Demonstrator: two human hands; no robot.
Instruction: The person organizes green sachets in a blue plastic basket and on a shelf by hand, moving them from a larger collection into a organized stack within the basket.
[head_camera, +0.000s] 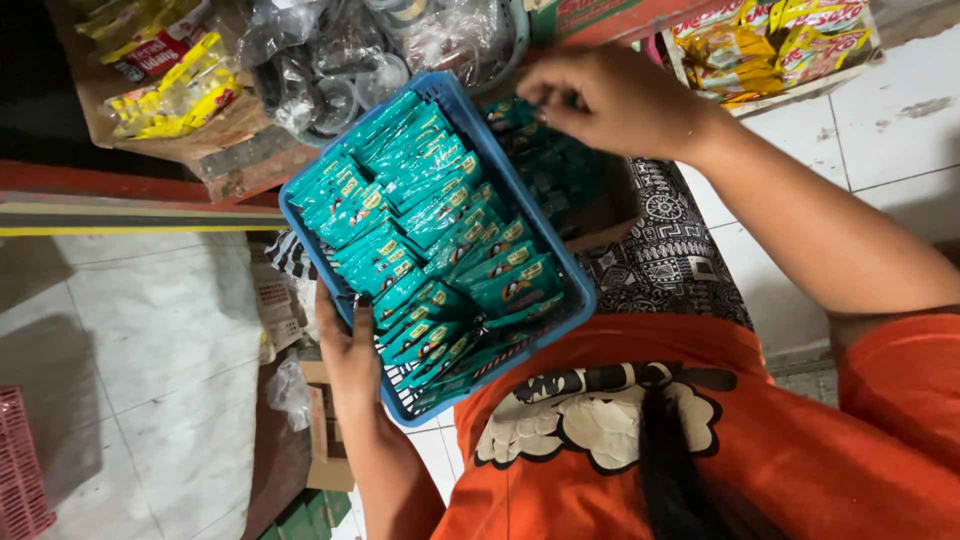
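The left hand (352, 345) grips the near rim of a blue basket (300, 218), fingers curled over its edge, though the fingertips are partly lost among the packets. The basket, held tilted over the lap, is crammed with rows of teal sachets (430, 230). Farther right, the right hand (610, 100) reaches into a shadowed cardboard box (612, 205), fingertips pinched together on something too dark to identify.

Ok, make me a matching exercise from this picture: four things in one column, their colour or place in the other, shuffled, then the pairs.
Things
1. blue plastic basket
2. teal sachets
3. left hand
4. right hand

Places
A. grips the basket's near edge
B. reaches into the cardboard box beyond the basket
C. packed in rows inside the basket
D. tilted on the lap, above the orange shirt

Pairs: 1-D, 2-C, 3-A, 4-B
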